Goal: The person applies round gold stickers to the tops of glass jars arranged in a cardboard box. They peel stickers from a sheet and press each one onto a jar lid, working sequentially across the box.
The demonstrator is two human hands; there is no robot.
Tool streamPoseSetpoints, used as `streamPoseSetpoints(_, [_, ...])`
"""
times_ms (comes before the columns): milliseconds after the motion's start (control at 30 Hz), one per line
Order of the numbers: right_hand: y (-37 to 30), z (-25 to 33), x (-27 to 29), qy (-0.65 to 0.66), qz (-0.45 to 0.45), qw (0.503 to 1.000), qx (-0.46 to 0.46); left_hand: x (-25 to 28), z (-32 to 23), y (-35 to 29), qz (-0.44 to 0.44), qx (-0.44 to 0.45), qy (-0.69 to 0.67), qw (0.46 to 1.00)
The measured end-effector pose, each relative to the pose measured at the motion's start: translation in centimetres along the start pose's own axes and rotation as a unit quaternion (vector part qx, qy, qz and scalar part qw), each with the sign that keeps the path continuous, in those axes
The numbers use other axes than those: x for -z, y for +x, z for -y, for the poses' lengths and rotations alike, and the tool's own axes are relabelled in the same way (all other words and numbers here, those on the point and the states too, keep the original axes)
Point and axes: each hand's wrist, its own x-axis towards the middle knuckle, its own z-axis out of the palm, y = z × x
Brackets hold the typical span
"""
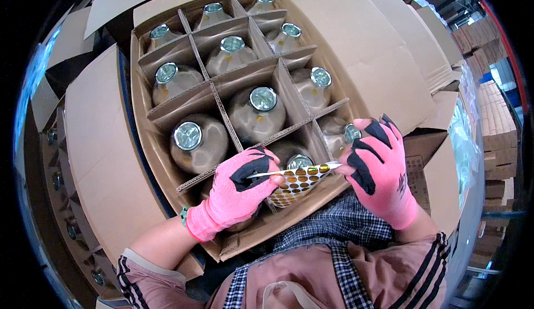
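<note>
Between my hands, over the near end of an open carton, is a white sheet of round gold stickers [300, 184], bent so its dotted face hangs down. My left hand [236, 186], in a pink glove with dark fingertips, pinches the sheet's left side. The right hand [381, 167], gloved alike, has its fingers closed on the sheet's right end. Below and beyond them, smoky glass bottles [256, 117] with silvery round mouths stand upright in the carton's compartments. Several carry a small gold dot. The sheet and my hands partly hide the nearest bottles.
Cardboard dividers [217, 109] separate the bottles. The carton's wide flap [367, 47] spreads out to the right. Another carton's flap [100, 136] lies along the left, with more bottles in shadow beyond it. Stacked boxes [498, 117] stand at the far right.
</note>
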Motion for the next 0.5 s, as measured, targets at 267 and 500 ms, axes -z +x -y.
streamPoseSetpoints(267, [-0.15,0.1,-0.19,-0.041,-0.037,0.997,0.054,-0.19,0.14,-0.13,-0.019,0.044,-0.042,0.998])
streamPoseSetpoints(500, [-0.01,0.63,0.3,-0.039,-0.034,0.997,0.054,-0.08,0.39,-0.26,-0.014,0.069,-0.058,0.996])
